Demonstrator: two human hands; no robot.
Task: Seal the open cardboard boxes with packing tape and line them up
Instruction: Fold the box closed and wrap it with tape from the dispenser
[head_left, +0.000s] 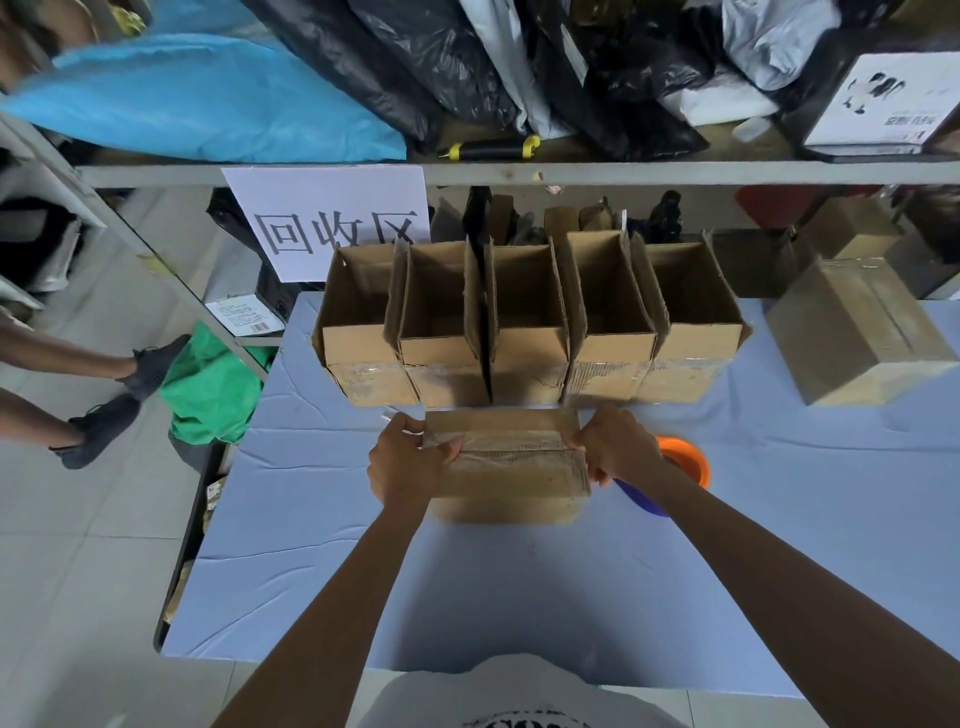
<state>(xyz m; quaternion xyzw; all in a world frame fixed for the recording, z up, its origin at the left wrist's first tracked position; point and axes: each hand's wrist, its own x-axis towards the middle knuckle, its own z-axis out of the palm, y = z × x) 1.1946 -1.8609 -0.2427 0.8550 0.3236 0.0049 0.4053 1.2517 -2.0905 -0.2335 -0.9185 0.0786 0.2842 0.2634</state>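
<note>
Hands on my closed brown cardboard box (506, 462) — left hand (408, 462) gripping its left end, right hand (615, 447) pinching clear tape at the right.

- A table (519, 587) draped in a blue cloth (322, 499).
- Five open boxes (524, 322) in a row along its far edge.
- A closed box (506, 467) at the middle; another sealed box (857, 338) near the far right corner.
- A tape dispenser (685, 462) just right of the middle box.
</note>
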